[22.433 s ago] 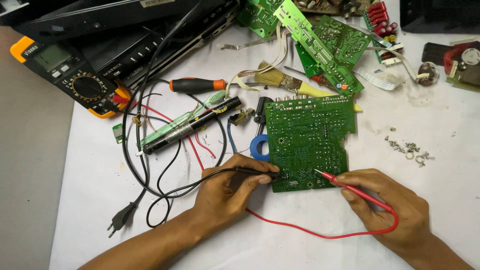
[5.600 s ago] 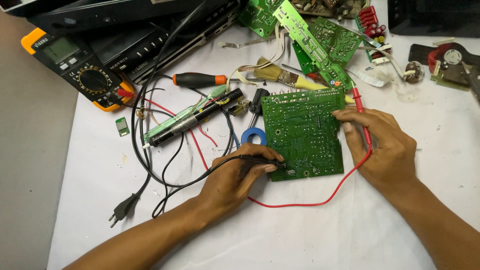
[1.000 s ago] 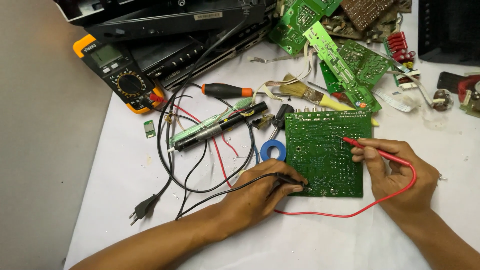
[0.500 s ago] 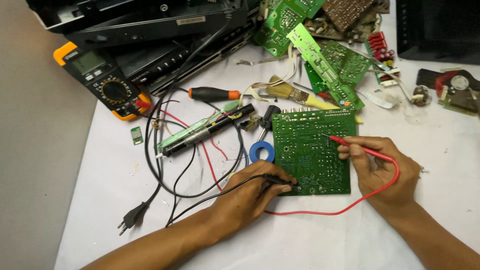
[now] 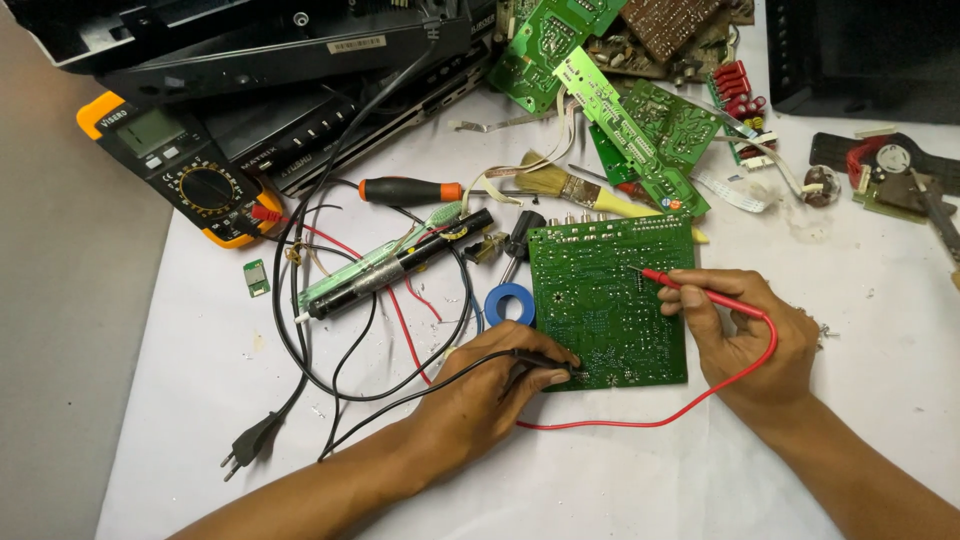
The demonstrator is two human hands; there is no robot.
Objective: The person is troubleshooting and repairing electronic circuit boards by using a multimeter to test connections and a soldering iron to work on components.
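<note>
Board (image 5: 610,300): green circuit board, solder side up, flat on the white sheet (image 5: 620,480), centre of your view, between your two hands.

Left hand (image 5: 490,395): yours, resting near the board's near-left corner. Fingers pinched on the black probe (image 5: 540,362), tip touching the board at that corner. Its black lead runs left across the sheet.

Right hand (image 5: 750,335): yours, at the board's right edge. Fingers closed on the red probe (image 5: 695,288), tip set on the board's upper right area. Its red lead (image 5: 650,420) loops round the hand and back along the board's near edge.

Blue ring (image 5: 509,303): just beside the board's left edge.

Brush (image 5: 570,190): yellow handle, just beyond the board's far edge.

Screwdriver (image 5: 410,190): orange and black, far left of the board.

Solder sucker (image 5: 395,265): dark and clear tube, tilted, left of the board among the cables.

Meter (image 5: 175,170): yellow and black, far left, at the sheet's edge.

Plug (image 5: 245,445): black, two-pin, near left.

Spare boards (image 5: 620,110): green, heaped at the far side.

Black casing (image 5: 250,60): far left, stacked.
</note>
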